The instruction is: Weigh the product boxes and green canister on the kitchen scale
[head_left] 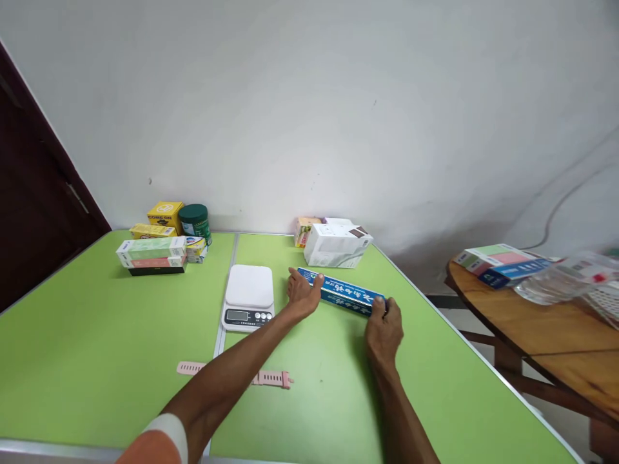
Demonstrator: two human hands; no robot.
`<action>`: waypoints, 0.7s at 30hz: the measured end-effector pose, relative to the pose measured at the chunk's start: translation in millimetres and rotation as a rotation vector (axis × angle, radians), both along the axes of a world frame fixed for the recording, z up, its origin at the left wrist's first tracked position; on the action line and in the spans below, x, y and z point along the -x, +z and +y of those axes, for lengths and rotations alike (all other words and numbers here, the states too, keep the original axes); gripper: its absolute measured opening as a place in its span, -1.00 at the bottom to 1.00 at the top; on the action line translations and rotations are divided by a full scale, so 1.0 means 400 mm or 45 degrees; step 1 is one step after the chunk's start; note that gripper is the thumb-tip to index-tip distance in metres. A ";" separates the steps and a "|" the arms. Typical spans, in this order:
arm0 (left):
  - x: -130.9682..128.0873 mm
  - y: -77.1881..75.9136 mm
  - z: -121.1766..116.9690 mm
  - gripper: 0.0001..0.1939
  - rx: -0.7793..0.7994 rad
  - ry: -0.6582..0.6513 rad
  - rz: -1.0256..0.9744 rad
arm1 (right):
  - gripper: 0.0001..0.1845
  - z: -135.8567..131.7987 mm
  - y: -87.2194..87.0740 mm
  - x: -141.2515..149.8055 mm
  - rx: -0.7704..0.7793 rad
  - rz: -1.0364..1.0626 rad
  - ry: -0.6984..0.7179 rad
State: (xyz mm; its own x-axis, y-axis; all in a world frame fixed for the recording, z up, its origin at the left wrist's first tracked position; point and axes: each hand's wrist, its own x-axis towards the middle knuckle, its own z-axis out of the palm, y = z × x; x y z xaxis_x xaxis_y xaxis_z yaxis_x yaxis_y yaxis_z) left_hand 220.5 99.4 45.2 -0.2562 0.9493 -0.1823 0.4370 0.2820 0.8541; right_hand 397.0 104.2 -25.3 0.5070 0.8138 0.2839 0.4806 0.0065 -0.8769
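Note:
A long blue toothpaste box (343, 294) lies across the right half of the green table, a hand at each end. My left hand (304, 291) is at its left end, thumb on the near face. At the other end my right hand (384, 327) grips the box with its thumb against the front. Left of the box sits a white digital kitchen scale (249, 287), its platform bare and its display dark. A pink watch strap (273, 378) lies nearer to me, partly covered by my left forearm.
Stacked boxes (152, 248), yellow boxes (165, 216) and a green-lidded tub (195, 222) stand at the back left. A white box (336, 245) and a small orange box (304, 231) are by the wall. More boxes (503, 263) lie on a wooden table (556, 341) at right.

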 end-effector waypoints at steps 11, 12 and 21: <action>0.072 0.045 -0.096 0.09 -0.334 0.014 -0.076 | -0.10 -0.079 0.091 0.068 -0.199 0.184 0.088; 0.104 0.052 -0.114 0.09 -0.379 0.037 -0.065 | -0.13 -0.089 0.095 0.092 -0.222 0.199 0.139; 0.446 -0.011 -0.240 0.02 -0.398 0.383 0.001 | -0.05 -0.133 0.070 0.363 -0.075 0.319 0.748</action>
State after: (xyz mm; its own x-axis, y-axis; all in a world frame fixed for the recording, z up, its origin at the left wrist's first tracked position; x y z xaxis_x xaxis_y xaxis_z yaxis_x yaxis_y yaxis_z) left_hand 42.1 3.5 40.9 -0.5299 0.8419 0.1025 0.3758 0.1247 0.9183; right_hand 251.9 51.0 2.8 0.0384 0.9628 0.2675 0.1629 0.2581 -0.9523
